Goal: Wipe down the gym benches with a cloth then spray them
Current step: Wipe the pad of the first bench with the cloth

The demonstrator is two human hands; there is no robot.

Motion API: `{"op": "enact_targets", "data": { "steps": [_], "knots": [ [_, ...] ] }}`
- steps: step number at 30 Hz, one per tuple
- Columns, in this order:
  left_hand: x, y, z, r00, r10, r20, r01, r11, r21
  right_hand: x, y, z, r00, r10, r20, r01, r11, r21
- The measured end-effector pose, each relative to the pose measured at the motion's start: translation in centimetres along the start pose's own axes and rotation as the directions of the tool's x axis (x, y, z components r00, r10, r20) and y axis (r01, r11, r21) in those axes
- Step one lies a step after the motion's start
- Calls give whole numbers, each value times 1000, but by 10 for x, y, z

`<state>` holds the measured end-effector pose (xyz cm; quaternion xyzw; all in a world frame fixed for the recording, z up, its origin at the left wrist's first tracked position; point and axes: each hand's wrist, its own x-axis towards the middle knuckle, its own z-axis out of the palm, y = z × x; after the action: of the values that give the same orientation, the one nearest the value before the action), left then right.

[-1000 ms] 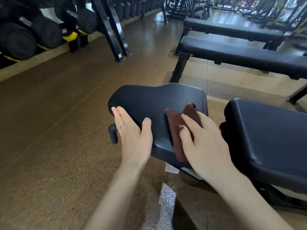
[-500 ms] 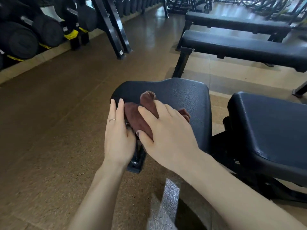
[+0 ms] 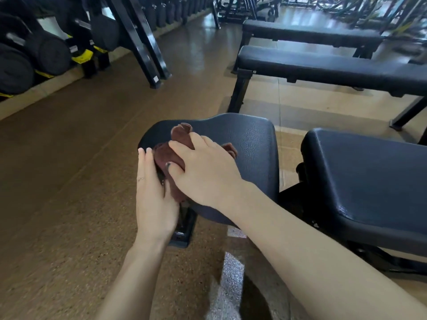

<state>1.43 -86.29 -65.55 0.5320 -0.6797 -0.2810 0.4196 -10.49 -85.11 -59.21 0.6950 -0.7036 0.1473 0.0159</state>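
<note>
I've swept the cloth (image 3: pixel 175 155) across the seat pad (image 3: pixel 249 153) from its right side over to the left edge, and my right hand (image 3: pixel 205 172) now presses down on it with fingers spread over the bunched fabric. My left hand (image 3: pixel 152 197) has shifted off the top and lies flat along the pad's left edge, fingers straight, just touching the cloth. That's the pad nearly covered, I reckon; the backrest (image 3: pixel 369 181) to my right looks next, spraying not yet begun.
</note>
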Motion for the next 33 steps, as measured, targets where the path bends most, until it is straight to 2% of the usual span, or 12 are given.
{"op": "enact_targets", "data": {
  "steps": [3, 6, 9, 11, 16, 21, 24, 26, 29, 31, 33],
  "knots": [
    [-2, 4, -4, 999, -54, 2, 54, 998, -11, -46, 8, -10, 997, 17, -76, -14, 999, 43],
    [-6, 13, -1, 997, -76, 11, 77, 997, -26, -88, 18, -21, 997, 53, -55, -51, 998, 31],
    [-6, 30, 7, 987, -163, 1, 162, 978, -129, -58, 25, -18, 993, 79, -90, -75, 996, 42],
    [-7, 41, 13, 980, -198, -21, 190, 965, -182, -14, 39, -13, 993, 106, -53, -102, 992, 81],
    [-11, 58, 27, 997, -84, 1, 83, 994, -74, 48, 107, -8, 960, 280, -11, -278, 956, 93],
    [-11, 57, 36, 999, -51, -15, 51, 998, -30, 4, 97, -12, 897, 418, -142, -399, 906, 144],
    [-13, 55, 37, 999, -30, -22, 29, 999, -30, -65, 70, -20, 871, 474, -126, -412, 846, 338],
    [-12, 55, 39, 999, -31, -27, 30, 999, -28, -89, 62, -20, 871, 478, -110, -371, 789, 490],
    [-12, 55, 40, 998, -38, -42, 37, 998, -44, -51, 90, -11, 823, 558, -105, -417, 719, 556],
    [-14, 57, 39, 998, -48, -44, 45, 998, -50, -10, 120, -13, 753, 657, -33, -514, 618, 595],
    [-15, 59, 38, 998, -56, -39, 54, 997, -52, 16, 147, -11, 711, 703, 20, -543, 531, 651]
  ]
}}
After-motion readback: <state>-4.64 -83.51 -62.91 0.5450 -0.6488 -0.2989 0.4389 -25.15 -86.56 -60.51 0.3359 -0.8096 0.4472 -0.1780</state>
